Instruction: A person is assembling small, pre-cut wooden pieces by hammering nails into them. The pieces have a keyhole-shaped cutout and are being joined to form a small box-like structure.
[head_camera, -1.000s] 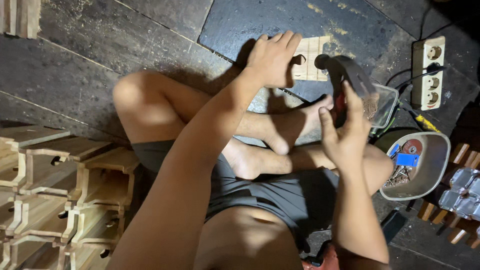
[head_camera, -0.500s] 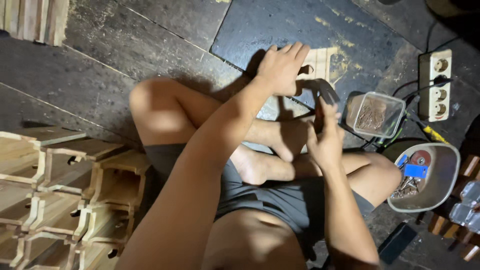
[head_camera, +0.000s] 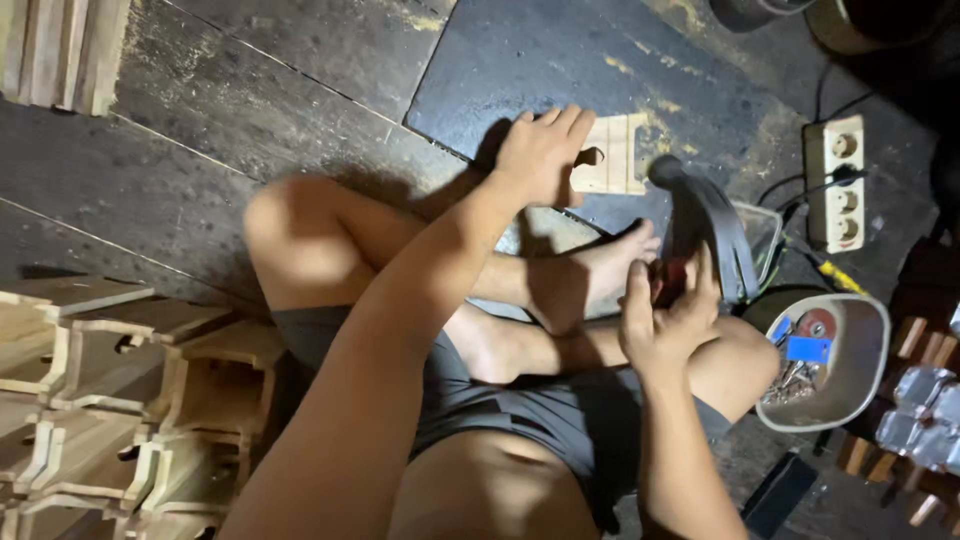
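Stacked wooden frames (head_camera: 120, 400) lie far left; left hand (head_camera: 540, 155), fingers spread flat, presses a pale wooden piece (head_camera: 615, 153) onto the floor (head_camera: 250, 120), while right hand (head_camera: 665, 325), fingers wrapped tight, grips a hammer (head_camera: 705, 225) just right of it.

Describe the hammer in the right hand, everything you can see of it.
The hammer has a dark, dull metal head with a rounded striking face at its upper left and a curved part sweeping down to the right. Its handle looks red where it shows between the fingers. The right hand grips it low, head raised above the floor and tilted towards the pale wooden piece under the left hand. It is motion-blurred; only the hand touches it.
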